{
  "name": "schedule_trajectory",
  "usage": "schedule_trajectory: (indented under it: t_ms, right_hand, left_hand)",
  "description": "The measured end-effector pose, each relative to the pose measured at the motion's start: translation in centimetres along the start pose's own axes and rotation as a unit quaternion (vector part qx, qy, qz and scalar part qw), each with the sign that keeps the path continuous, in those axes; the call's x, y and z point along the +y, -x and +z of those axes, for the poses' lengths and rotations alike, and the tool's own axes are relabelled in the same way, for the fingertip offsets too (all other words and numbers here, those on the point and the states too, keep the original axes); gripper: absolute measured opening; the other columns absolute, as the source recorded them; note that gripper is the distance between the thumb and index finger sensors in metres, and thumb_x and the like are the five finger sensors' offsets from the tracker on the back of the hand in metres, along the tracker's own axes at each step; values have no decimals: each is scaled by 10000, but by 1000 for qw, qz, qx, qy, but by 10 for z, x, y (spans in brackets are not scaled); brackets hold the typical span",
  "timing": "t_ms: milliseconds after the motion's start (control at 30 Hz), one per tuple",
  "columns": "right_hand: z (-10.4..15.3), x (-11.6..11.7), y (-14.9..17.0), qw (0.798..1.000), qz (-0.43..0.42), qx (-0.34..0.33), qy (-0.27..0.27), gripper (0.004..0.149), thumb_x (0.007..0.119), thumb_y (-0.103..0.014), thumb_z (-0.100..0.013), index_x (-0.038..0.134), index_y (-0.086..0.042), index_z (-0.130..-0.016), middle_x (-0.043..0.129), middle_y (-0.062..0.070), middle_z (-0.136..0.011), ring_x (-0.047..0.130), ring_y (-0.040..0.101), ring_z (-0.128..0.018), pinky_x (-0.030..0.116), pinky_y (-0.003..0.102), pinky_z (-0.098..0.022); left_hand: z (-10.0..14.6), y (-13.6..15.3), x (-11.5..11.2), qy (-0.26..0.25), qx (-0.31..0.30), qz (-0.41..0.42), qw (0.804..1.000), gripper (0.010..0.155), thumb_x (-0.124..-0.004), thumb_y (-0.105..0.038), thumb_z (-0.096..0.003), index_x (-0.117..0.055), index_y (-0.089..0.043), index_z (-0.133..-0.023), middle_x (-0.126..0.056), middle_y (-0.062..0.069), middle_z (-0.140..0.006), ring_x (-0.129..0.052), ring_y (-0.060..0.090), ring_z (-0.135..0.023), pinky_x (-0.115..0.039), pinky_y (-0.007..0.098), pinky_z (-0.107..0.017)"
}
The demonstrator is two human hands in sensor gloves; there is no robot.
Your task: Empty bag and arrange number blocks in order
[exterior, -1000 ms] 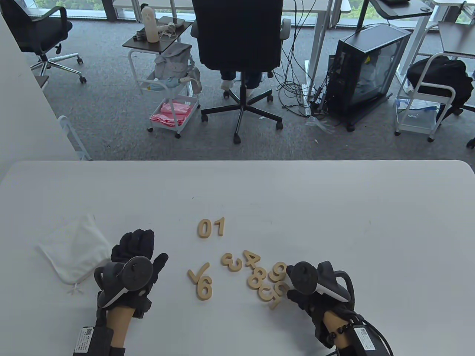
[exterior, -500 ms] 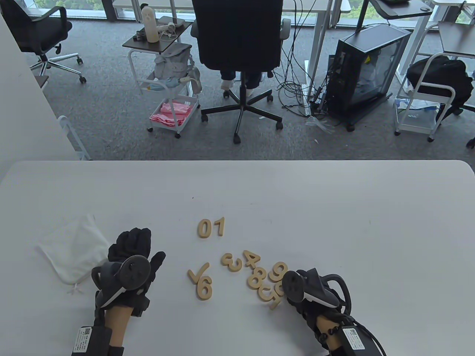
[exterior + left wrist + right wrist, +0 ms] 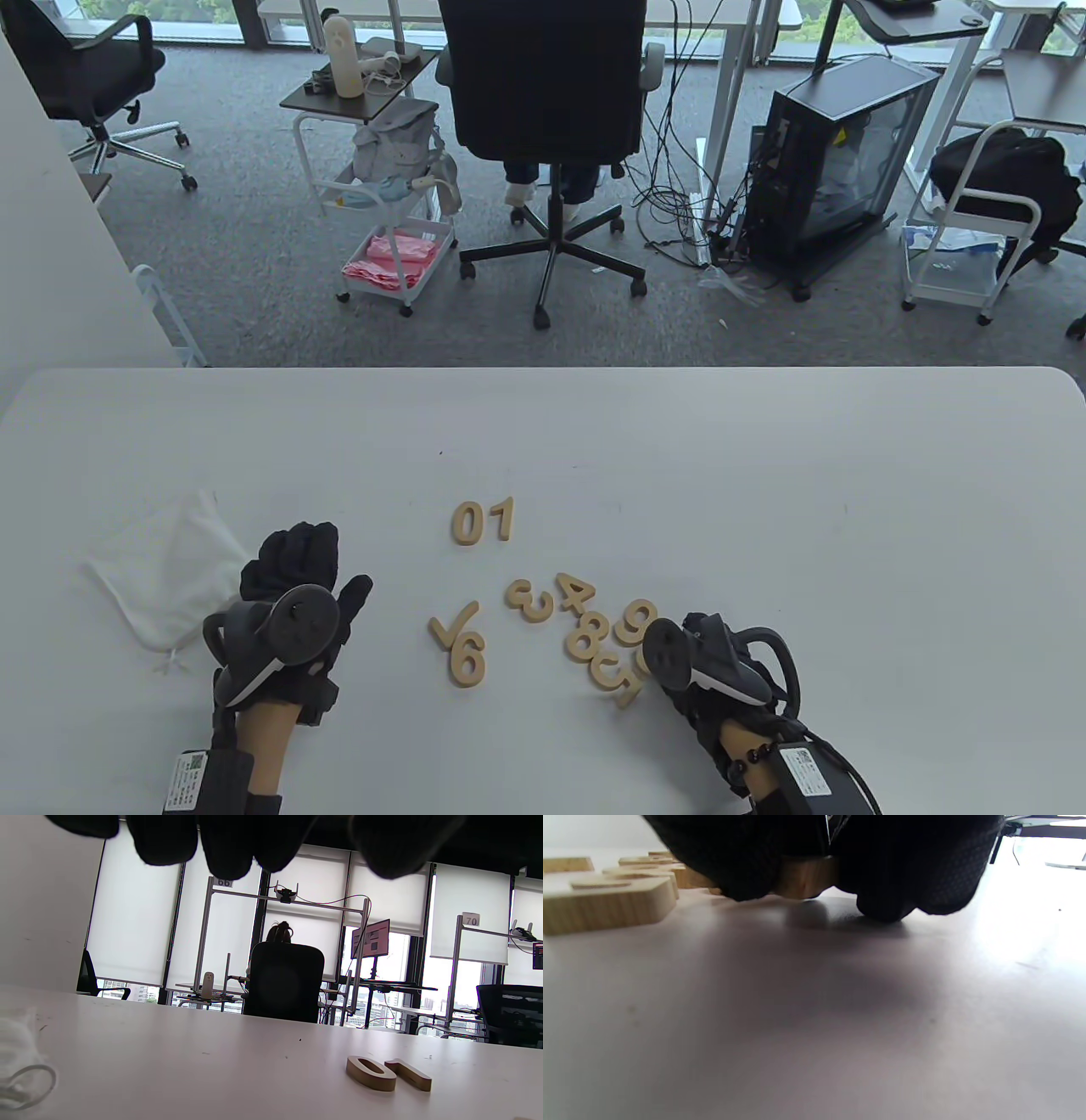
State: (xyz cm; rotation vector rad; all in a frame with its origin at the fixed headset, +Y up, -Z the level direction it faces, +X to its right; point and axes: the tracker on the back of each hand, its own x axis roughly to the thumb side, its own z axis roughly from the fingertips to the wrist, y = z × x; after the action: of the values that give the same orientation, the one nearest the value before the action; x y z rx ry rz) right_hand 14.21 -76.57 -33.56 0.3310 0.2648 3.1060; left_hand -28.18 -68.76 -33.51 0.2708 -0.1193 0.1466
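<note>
Wooden number blocks lie on the white table [image 3: 764, 475]. The 0 [image 3: 469, 523] and 1 [image 3: 504, 519] stand side by side; they also show in the left wrist view [image 3: 371, 1072]. Below them lie 3 [image 3: 531, 599], 4 [image 3: 576, 592], 8 [image 3: 587, 637], 9 [image 3: 636, 621], 5 [image 3: 617, 674], 7 [image 3: 454, 624] and 6 [image 3: 467, 658]. My right hand [image 3: 660, 671] sits just right of the 5 and pinches a wooden block [image 3: 804, 878] against the table; its number is hidden. My left hand [image 3: 297, 556] is open and empty beside the white cloth bag [image 3: 165, 567].
The bag lies flat at the table's left with its drawstring [image 3: 27, 1086] loose. A black office chair [image 3: 543, 93], a cart [image 3: 394, 255] and a computer case [image 3: 836, 161] stand on the floor beyond the far edge.
My right hand has shifted a little left and towards me and tipped over the block next to the 5, covering it. My left hand has drifted slightly left.
</note>
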Motion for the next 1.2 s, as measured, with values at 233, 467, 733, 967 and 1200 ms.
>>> schedule_trajectory:
  t_ms: [233, 467, 733, 967, 1200]
  right_hand:
    - [5, -19, 36, 980, -194, 18, 31, 505, 835, -295, -483, 787, -50, -923, 624, 328, -1001, 973, 290, -705, 930, 397, -541]
    - [8, -31, 52, 937, -344, -13, 61, 515, 822, -294, -501, 722, -84, -960, 681, 270, -989, 953, 304, -704, 899, 416, -541]
    - [5, -35, 59, 895, -439, 3, 79, 489, 878, -304, -477, 771, -125, -919, 726, 219, -937, 1012, 279, -687, 959, 388, -522]
    - [-7, -59, 50, 884, -456, 47, 95, 443, 896, -340, -441, 856, -201, -859, 857, 118, -850, 993, 298, -570, 922, 383, -400]
    - [-53, -89, 17, 909, -398, 84, 93, 472, 890, -243, -470, 835, -54, -899, 930, 180, -777, 1071, 292, -489, 987, 357, -342]
  left_hand:
    - [1, 3, 2, -6, 5, -1, 1000, 753, -703, -502, -529, -559, -39, -1106, -557, 301, -1110, -611, 631, -994, -525, 785, -648]
    - [0, 4, 2, -7, 7, -4, 1000, 753, -704, -502, -528, -560, -40, -1106, -556, 299, -1111, -610, 631, -995, -524, 785, -648]
    - [1, 8, 6, -14, 11, 6, 1000, 752, -703, -502, -529, -561, -41, -1106, -557, 299, -1111, -610, 630, -996, -524, 784, -649]
    - [2, 6, 10, -24, 7, 11, 1000, 750, -703, -501, -529, -562, -43, -1105, -559, 300, -1110, -615, 627, -995, -525, 784, -650]
    - [1, 7, 10, -22, 8, 12, 1000, 748, -704, -501, -529, -563, -45, -1105, -561, 298, -1109, -616, 625, -996, -526, 783, -650]
